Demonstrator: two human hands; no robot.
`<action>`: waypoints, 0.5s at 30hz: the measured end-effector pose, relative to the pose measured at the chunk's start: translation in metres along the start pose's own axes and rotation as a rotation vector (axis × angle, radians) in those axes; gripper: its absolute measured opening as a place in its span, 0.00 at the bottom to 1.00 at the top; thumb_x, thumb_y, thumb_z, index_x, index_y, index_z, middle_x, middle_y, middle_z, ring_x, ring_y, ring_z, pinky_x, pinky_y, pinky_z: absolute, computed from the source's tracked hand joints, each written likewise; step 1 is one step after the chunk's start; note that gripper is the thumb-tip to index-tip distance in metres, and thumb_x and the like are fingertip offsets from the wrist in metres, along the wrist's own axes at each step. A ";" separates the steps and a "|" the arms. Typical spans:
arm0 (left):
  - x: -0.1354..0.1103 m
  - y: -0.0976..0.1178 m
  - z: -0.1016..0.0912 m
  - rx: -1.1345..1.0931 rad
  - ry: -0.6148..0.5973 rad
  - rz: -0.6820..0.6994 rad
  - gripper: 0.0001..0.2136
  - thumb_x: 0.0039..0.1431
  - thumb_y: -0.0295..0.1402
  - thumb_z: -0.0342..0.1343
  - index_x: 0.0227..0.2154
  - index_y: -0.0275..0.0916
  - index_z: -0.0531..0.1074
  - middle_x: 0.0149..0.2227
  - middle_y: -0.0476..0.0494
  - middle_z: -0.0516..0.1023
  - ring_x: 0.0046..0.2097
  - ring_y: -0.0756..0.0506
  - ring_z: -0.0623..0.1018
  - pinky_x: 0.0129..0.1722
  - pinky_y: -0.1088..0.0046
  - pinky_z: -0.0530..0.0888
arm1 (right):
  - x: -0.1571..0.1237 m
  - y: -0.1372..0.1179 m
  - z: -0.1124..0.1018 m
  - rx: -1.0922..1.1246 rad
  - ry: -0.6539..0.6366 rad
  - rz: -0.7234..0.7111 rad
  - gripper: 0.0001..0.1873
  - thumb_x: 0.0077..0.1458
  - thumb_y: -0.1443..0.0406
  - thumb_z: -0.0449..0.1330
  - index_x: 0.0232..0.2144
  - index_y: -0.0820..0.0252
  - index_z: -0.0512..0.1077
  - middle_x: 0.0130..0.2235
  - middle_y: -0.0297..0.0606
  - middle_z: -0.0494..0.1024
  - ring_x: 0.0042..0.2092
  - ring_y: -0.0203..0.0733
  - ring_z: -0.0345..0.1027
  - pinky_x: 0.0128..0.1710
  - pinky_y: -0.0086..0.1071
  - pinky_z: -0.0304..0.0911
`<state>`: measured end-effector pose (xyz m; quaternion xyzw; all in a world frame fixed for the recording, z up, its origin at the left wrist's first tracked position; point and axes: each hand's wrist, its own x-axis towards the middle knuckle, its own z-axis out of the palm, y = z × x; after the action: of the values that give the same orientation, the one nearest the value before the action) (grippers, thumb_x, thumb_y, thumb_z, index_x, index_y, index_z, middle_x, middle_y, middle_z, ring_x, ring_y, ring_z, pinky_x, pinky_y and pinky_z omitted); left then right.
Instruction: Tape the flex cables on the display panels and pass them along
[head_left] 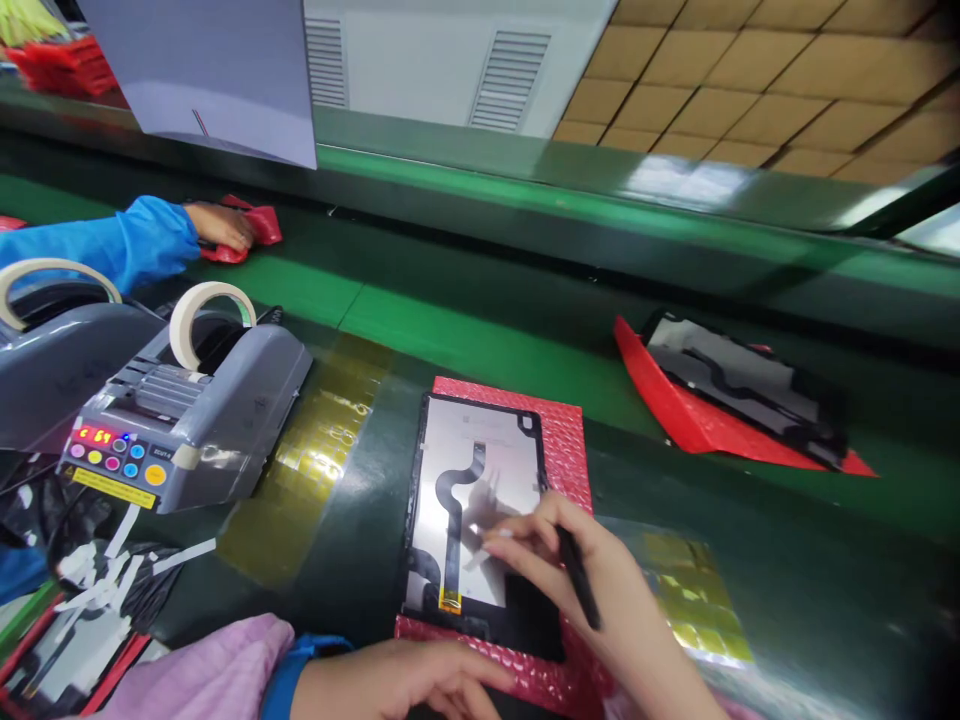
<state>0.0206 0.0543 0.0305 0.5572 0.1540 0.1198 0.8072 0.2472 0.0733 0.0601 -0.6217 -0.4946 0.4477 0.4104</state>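
Observation:
A tablet screen assembly lies back side up on a sheet of red bubble wrap. A dark, curving flex cable runs down its silvery back to an amber end. My right hand is over the screen's right side, with a slim black pen-like tool in its grip. Its thumb and forefinger are pinched just above the silvery surface; a small pale bit shows there, too blurred to name. At the bottom edge my left hand rests by the bubble wrap's lower edge, fingers loosely stretched, holding nothing visible.
Left stands a grey tape dispenser with a tape roll; cut strips hang nearby. Amber tape sheets flank the work. Another screen lies on red wrap at right. A co-worker's hand grips red wrap across the green belt.

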 end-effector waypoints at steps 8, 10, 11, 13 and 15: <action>0.008 0.043 -0.026 0.852 0.287 0.122 0.16 0.64 0.21 0.47 0.50 0.37 0.73 0.50 0.37 0.80 0.56 0.42 0.76 0.57 0.65 0.74 | 0.052 0.023 0.025 -0.109 -0.142 -0.027 0.30 0.49 0.41 0.65 0.23 0.51 0.54 0.28 0.38 0.84 0.29 0.45 0.77 0.31 0.36 0.67; 0.011 0.042 -0.032 1.036 0.336 0.131 0.18 0.62 0.19 0.47 0.52 0.35 0.71 0.56 0.37 0.77 0.66 0.40 0.67 0.64 0.61 0.68 | 0.056 0.024 0.025 -0.122 -0.149 -0.031 0.27 0.51 0.44 0.65 0.23 0.51 0.55 0.29 0.37 0.84 0.30 0.45 0.77 0.31 0.36 0.67; 0.013 0.039 -0.035 1.127 0.337 0.131 0.19 0.62 0.19 0.47 0.54 0.34 0.71 0.58 0.37 0.75 0.68 0.39 0.63 0.67 0.59 0.65 | 0.057 0.024 0.025 -0.129 -0.148 -0.032 0.26 0.52 0.45 0.65 0.23 0.51 0.55 0.29 0.36 0.83 0.30 0.45 0.76 0.31 0.36 0.66; 0.015 0.031 -0.040 1.279 0.316 0.125 0.20 0.62 0.19 0.48 0.56 0.32 0.70 0.61 0.37 0.74 0.69 0.39 0.62 0.68 0.57 0.62 | 0.058 0.025 0.026 -0.143 -0.141 -0.032 0.25 0.53 0.47 0.65 0.24 0.50 0.55 0.30 0.36 0.84 0.31 0.45 0.77 0.31 0.36 0.66; 0.017 0.022 -0.042 1.379 0.305 0.124 0.19 0.63 0.19 0.49 0.56 0.31 0.69 0.61 0.37 0.74 0.68 0.39 0.66 0.68 0.57 0.62 | 0.058 0.028 0.028 -0.152 -0.138 -0.033 0.24 0.54 0.48 0.64 0.24 0.50 0.55 0.31 0.36 0.84 0.33 0.46 0.78 0.33 0.37 0.67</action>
<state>0.0198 0.1049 0.0352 0.9260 0.2741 0.1174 0.2316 0.2333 0.1273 0.0171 -0.6107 -0.5642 0.4438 0.3343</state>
